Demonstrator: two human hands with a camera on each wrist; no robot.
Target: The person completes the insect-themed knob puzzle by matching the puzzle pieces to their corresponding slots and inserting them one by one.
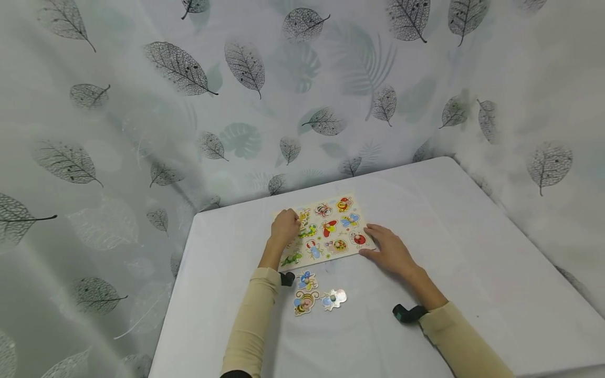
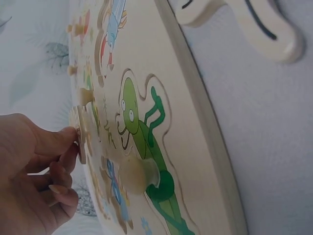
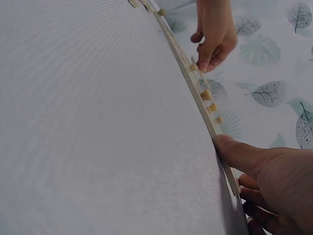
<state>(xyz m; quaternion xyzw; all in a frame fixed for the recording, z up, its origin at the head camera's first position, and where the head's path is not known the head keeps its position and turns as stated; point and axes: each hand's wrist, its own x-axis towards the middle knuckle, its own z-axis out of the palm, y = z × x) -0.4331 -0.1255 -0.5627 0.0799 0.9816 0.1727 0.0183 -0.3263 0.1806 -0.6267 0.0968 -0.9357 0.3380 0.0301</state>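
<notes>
A wooden peg puzzle board [image 1: 333, 256] with several knobbed insect pieces lies on the table. Over its left part, my left hand [image 1: 285, 227] pinches a thin wooden puzzle piece [image 2: 80, 134] between thumb and fingers; this piece appears edge-on, so its picture is hidden. Close to that hand in the left wrist view is a green grasshopper piece [image 2: 161, 181] set in its recess. My right hand [image 1: 389, 251] grips the board's near right corner, its thumb [image 3: 230, 147] along one edge and its fingers around the side.
In front of the board lie three loose pieces: a blue-winged insect [image 1: 307, 281], a bee [image 1: 305, 302] and a pale blue bug [image 1: 334, 299]. A white cloth covers the table [image 1: 454, 231]. Leaf-patterned curtains [image 1: 293, 105] hang behind and at the sides.
</notes>
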